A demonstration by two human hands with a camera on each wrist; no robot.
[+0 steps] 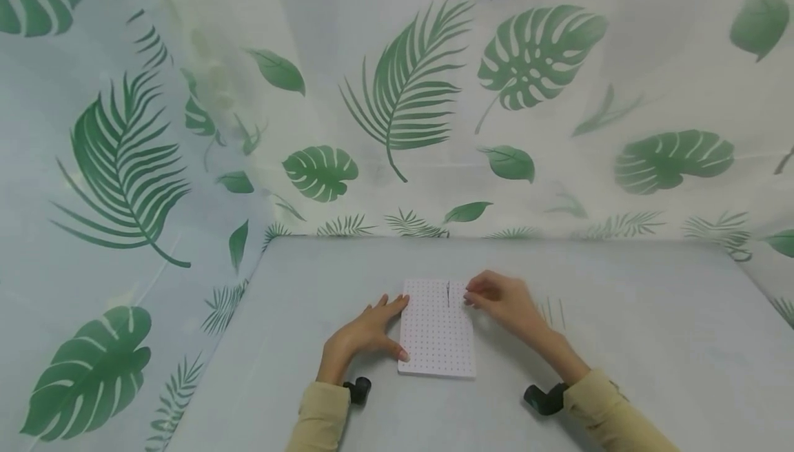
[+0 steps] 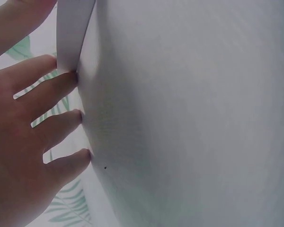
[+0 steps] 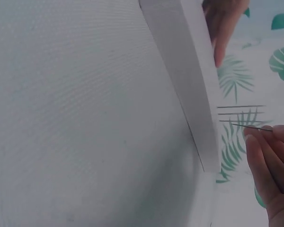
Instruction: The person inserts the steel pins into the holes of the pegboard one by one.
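Observation:
A white block with a grid of small holes lies on the table. Several thin dark needles stand up out of its face, near the far end. My right hand is at the block's far right edge, pinching another needle between thumb and fingertips. In the right wrist view this needle's tip points toward the block, close beside the standing ones. Against the block's left side rests my left hand, fingers spread, thumb at the near left corner. The left wrist view shows its fingertips along the block's edge.
On the pale table, a few thin needles lie to the right, partly behind the right wrist. A leaf-patterned curtain hangs along the table's back edge and left side. Each wrist wears a black camera mount.

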